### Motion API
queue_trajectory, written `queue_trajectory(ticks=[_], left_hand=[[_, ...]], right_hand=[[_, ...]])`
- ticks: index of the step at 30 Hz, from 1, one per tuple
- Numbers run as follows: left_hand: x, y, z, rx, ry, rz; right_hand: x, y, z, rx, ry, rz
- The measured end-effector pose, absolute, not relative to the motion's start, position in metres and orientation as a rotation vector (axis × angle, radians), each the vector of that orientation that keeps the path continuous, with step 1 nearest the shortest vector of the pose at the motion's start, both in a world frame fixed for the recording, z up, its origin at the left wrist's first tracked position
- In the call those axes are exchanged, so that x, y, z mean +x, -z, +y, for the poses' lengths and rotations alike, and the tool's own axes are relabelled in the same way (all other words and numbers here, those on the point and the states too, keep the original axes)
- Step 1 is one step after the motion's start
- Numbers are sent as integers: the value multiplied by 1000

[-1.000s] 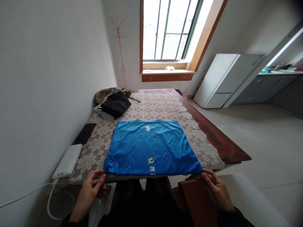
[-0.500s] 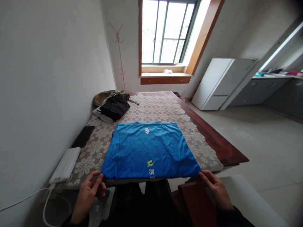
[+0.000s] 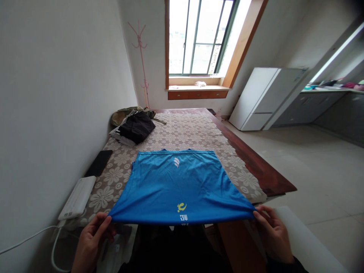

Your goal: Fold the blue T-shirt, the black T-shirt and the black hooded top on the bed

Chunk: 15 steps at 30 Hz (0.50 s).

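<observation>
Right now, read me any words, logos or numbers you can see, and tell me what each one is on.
Blue shirt: white striped emblem, no letters.
Blue shirt, near edge: yellow logo with white characters below, upside down and cut off, unreadable.
White power strip: markings too small to read.
Nothing else legible.

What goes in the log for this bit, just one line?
left hand: pinches near-left corner of blue shirt | right hand: pinches near-right corner | near edge lifted off table, pulled taut
</observation>
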State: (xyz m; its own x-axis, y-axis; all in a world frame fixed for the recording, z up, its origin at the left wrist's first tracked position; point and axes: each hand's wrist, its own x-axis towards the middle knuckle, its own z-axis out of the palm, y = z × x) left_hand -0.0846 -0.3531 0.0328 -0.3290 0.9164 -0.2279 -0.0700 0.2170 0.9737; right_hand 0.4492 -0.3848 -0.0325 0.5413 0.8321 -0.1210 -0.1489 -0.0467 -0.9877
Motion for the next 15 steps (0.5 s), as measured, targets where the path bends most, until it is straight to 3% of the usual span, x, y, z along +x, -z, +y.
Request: queue_trajectory(ticks=[15], left_hand=[[-103,-40,-339,1080,-1200,1627]], right_hand=[[481,30,-388,-1595,-680,-1082]])
